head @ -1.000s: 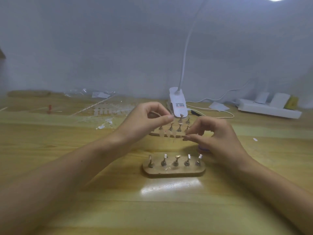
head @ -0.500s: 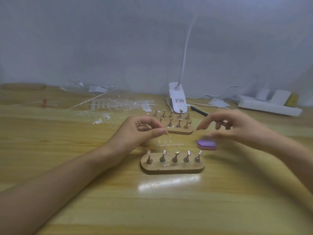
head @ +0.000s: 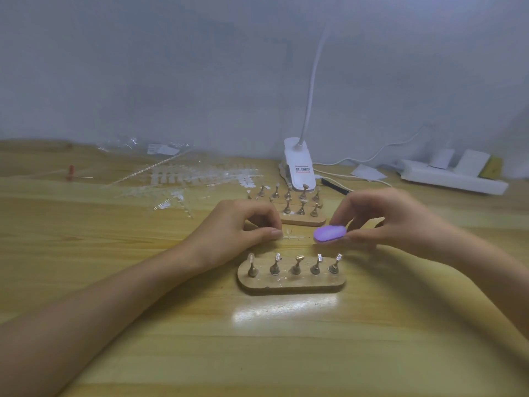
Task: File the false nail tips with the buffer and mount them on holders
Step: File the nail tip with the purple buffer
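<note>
Since half a second ago our right hand [head: 392, 222] has come down on the purple buffer [head: 329, 232], which then lay on the surface [head: 286, 353], and now pinches it between thumb and fingertips, so that grip is closed on the buffer. It sits just behind the near holder block [head: 292, 282], toward that block's right end. Our left hand [head: 237, 230] has shifted only a little. It rests behind the block's left end, its thumb and forefinger curled together on the end of a thin clear strip of nail tips [head: 292, 236]. That grip looks closed on the strip, though the strip is faint and blurred. The strip runs between the two hands, its free end near the buffer.

On the near holder block stand five pegs. The leftmost seems to carry a pale tip, and we cannot tell about the others. A far holder block [head: 303, 220] with more pegs lies behind the hands, and loose nail tips [head: 194, 176] are scattered farther back to the left.

We judge that filing is about to start. Next we must bring the buffer's flat face to a tip's edge, keep the strip steady with the left hand, and stroke lightly so the thin plastic does not bend or snap.
</note>
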